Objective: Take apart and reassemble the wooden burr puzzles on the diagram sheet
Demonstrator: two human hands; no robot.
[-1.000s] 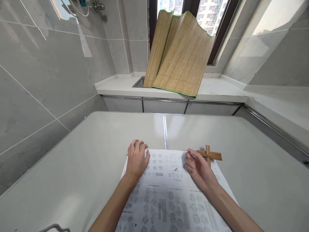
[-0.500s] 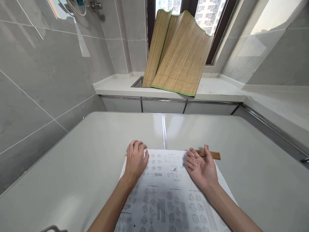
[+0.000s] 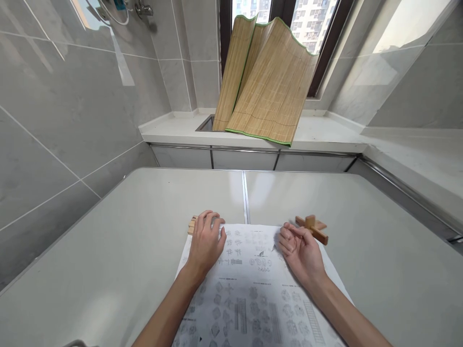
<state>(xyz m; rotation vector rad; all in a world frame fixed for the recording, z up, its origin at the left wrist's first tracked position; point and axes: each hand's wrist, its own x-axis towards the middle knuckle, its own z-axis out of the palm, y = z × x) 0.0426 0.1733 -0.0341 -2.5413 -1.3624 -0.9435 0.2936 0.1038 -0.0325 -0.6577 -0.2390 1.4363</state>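
Observation:
My left hand [image 3: 207, 241] rests palm down on the upper left of a printed paper sheet [image 3: 231, 289], its fingers loosely bent and apart. Partly behind it, a light wooden block [image 3: 191, 226] pokes out at the sheet's corner. At the sheet's upper right lies my right hand [image 3: 301, 250], palm turned up, fingers curled in and thumb against them. I see nothing in those fingers. Just beyond that thumb stands a small cross-shaped wooden piece [image 3: 311, 228] made of joined bars. The sheet shows rows of small grey diagrams.
The sheet lies on a pale table [image 3: 108, 250] with a metal seam down its middle. Behind it, a folded bamboo mat [image 3: 269, 86] with green edging leans on a white ledge [image 3: 325, 130] before the window. Tiled walls flank both sides.
The wooden piece at the right has turned, with more of its bars showing. My right thumb has folded in toward the fingers. My left hand has shifted slightly right, uncovering more of the block.

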